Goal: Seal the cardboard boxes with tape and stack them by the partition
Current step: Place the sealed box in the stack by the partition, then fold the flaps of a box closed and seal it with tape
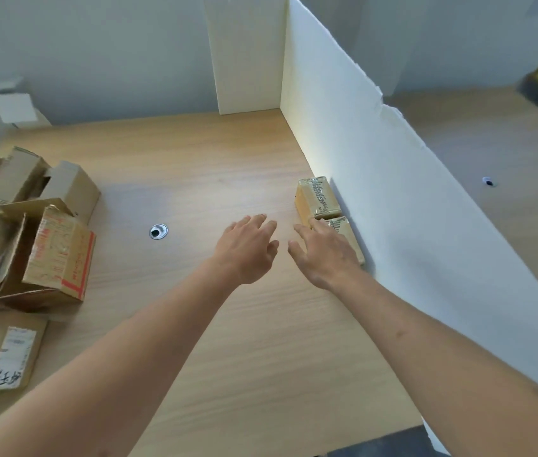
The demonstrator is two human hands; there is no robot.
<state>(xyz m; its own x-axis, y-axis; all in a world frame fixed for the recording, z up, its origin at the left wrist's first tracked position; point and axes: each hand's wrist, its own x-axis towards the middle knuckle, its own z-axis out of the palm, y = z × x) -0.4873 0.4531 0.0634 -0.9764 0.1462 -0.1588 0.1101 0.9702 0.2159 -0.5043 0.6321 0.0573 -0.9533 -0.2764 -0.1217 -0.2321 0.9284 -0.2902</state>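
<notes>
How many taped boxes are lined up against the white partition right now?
2. The far taped box sits against the partition; the near taped box sits just behind it, partly covered by the right hand.

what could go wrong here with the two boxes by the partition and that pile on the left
1. The right hand lies with straight fingers on the near taped box; a push could knock it out of line with the far taped box or press the thin white partition sideways.
2. The pile of open boxes is loosely heaped near the table's left edge; pulling one out could tip others off.
3. No tape roll is visible, so sealing may stall.
</notes>
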